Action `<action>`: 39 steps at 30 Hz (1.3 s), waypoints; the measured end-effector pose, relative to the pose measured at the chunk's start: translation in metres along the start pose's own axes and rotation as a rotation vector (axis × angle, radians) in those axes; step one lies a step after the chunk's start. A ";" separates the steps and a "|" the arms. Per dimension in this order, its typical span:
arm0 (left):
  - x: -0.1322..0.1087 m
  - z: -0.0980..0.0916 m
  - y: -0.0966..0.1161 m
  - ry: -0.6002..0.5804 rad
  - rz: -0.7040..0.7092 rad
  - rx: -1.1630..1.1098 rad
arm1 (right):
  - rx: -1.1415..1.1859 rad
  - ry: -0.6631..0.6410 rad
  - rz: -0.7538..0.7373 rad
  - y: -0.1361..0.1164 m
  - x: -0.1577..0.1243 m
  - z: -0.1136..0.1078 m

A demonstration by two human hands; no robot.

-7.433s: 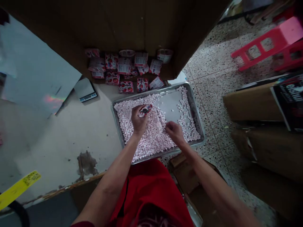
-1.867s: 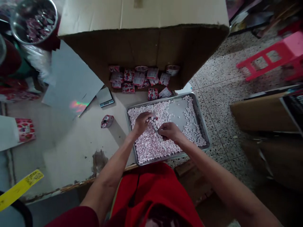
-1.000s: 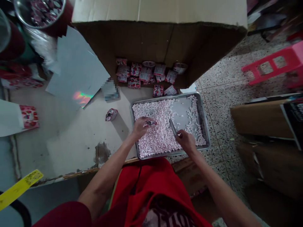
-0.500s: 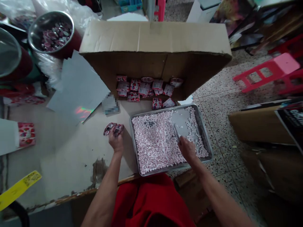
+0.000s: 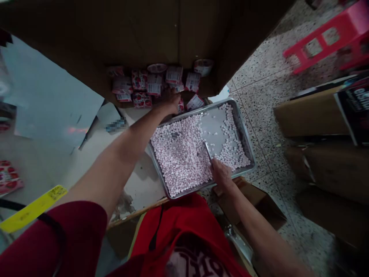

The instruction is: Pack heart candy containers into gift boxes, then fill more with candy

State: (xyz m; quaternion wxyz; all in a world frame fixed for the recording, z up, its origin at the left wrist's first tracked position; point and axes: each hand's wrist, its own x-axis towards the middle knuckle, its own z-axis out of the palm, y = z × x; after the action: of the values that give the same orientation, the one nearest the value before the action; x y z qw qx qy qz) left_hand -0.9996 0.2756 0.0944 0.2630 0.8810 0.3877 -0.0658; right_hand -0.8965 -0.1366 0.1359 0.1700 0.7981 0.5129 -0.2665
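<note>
A metal tray full of small pink-white candies lies at the table's right edge. My right hand rests at the tray's near rim, closed on the handle of a thin metal scoop that lies on the candies. My left arm stretches forward past the tray's far left corner. My left hand is on a red packet at the mouth of the cardboard box lying on its side. Its fingers are in shadow. Several red-and-white packets are stacked inside the box.
A small scale and a silvery sheet lie left of my arm. A yellow tag and a red packet sit at the near left. On the speckled floor are a red stool and cardboard boxes.
Half a second ago my left hand held a small red item on the table left of the tray. It has since reached forward to the packets at the box mouth. My right hand stayed on the scoop.
</note>
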 end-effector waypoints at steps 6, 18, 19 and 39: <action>-0.113 0.015 -0.008 0.449 -0.110 -0.378 | 0.001 -0.012 0.019 -0.010 0.002 0.003; -0.255 0.185 0.103 0.834 -0.536 -0.846 | 0.199 -0.061 -0.095 -0.085 0.025 0.008; -0.244 0.179 0.103 0.802 -0.549 -0.872 | 0.281 -0.055 -0.095 -0.087 0.032 0.009; -0.232 0.067 0.077 0.406 -0.937 -1.732 | 1.337 -0.470 -0.269 -0.060 0.009 -0.071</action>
State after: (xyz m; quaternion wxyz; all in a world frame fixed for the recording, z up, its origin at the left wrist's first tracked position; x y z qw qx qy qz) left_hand -1.0985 0.0477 0.1432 0.6897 0.1395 0.6471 0.2935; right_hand -0.9303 -0.0659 0.1874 -0.2832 0.5829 0.2836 -0.7068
